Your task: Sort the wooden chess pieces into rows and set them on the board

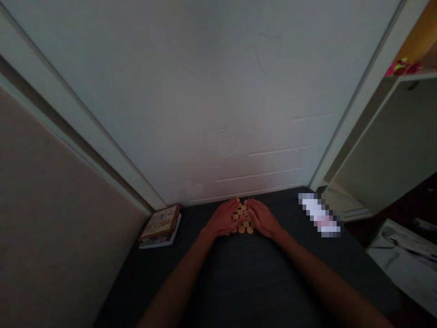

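Note:
Several small round light-wood discs (241, 229) lie close together on the dark table, between my two hands. My left hand (223, 219) rests along the left side of the cluster, fingers stretched out and touching it, the thumb reaching over some discs. Along the right side lies my right hand (264, 219), its fingers also stretched out against the discs. The palms face each other around the group, and neither hand grips a disc. Some discs are partly hidden under the fingers.
A stack of books (160, 223) sits at the table's back left corner. A blurred-out white item (319, 215) lies at the right. Behind the dark table (239, 282) stands a white panel (164, 114) with heart patterns. A white box (406, 255) is beyond the right edge.

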Demonstrator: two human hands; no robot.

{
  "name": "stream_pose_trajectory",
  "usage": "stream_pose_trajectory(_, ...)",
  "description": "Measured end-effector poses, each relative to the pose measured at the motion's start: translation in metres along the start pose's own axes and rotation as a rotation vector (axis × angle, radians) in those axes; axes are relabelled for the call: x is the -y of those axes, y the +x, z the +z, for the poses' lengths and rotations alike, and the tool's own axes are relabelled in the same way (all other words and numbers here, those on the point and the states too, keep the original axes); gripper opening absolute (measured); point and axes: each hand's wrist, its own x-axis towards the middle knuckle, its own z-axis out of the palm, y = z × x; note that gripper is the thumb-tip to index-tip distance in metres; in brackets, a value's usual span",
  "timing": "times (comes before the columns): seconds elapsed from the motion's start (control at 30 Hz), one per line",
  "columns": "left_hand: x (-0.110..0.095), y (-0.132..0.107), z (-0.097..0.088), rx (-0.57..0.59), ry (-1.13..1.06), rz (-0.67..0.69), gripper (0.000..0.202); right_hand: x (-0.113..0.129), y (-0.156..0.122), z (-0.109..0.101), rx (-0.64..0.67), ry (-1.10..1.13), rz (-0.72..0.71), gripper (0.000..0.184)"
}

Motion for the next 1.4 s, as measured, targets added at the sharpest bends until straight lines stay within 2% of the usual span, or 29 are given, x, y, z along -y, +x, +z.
stream_pose_trajectory(0.17, -0.007, -0.025, -0.004, -0.005, 0.017, -0.003, 0.078, 0.002, -0.001, -0.002, 0.07, -0.062, -0.048, 0.058)
stream_pose_trajectory(0.33, -0.01, -0.045, -0.001, -0.026, 0.051, -0.004, 0.095, 0.007, -0.005, -0.006, 0.164, -0.095, -0.096, 0.067)
stream_pose_trajectory(0.43, -0.008, -0.047, 0.004, -0.06, 0.053, -0.038, 0.101, 0.01, -0.006, -0.008, 0.208, -0.129, -0.122, 0.08)
stream_pose_trajectory(0.53, -0.004, -0.041, 0.007, -0.082, 0.037, -0.069, 0.099, 0.013, -0.003, -0.008, 0.222, -0.151, -0.124, 0.076)
stream_pose_trajectory(0.67, 0.0, -0.035, 0.01, -0.126, 0.019, -0.099, 0.091, 0.013, 0.002, -0.006, 0.19, -0.14, -0.132, 0.059)
stream_pose_trajectory(0.8, -0.002, -0.038, 0.008, -0.202, 0.038, -0.104, 0.088, 0.011, 0.001, -0.004, 0.104, -0.15, -0.112, 0.058)
stream_pose_trajectory(0.9, -0.011, -0.047, 0.007, -0.268, 0.05, -0.116, 0.074, 0.011, -0.004, -0.005, 0.033, -0.174, -0.064, 0.056)
stream_pose_trajectory(1.17, -0.047, -0.087, 0.017, -0.324, 0.061, -0.104, 0.055, 0.023, -0.042, -0.011, -0.048, -0.194, -0.041, 0.052)
stream_pose_trajectory(1.4, -0.054, -0.094, 0.022, -0.345, 0.07, -0.12, 0.048, 0.028, -0.064, -0.02, -0.096, -0.197, -0.014, 0.047)
